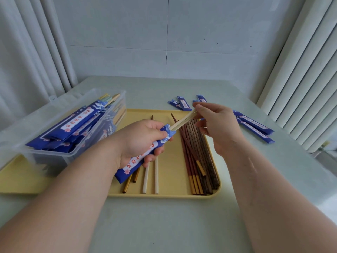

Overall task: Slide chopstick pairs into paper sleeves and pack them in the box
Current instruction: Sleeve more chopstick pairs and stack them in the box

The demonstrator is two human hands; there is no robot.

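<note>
Above the tray (164, 196), the left hand (142, 141) curls round the paper sleeve (132, 166) and the right hand (217, 123) pinches the pale chopstick pair (182, 122) lodged in its mouth — the push should run straight along the sleeve, sticks together, lest the paper tear.

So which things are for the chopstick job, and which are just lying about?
For the job: left hand holding a blue sleeve; right hand pinching pale chopsticks; loose chopsticks on the yellow tray; spare sleeves; clear box with packed sleeves.
Just there: curtain, wall, table.
</note>
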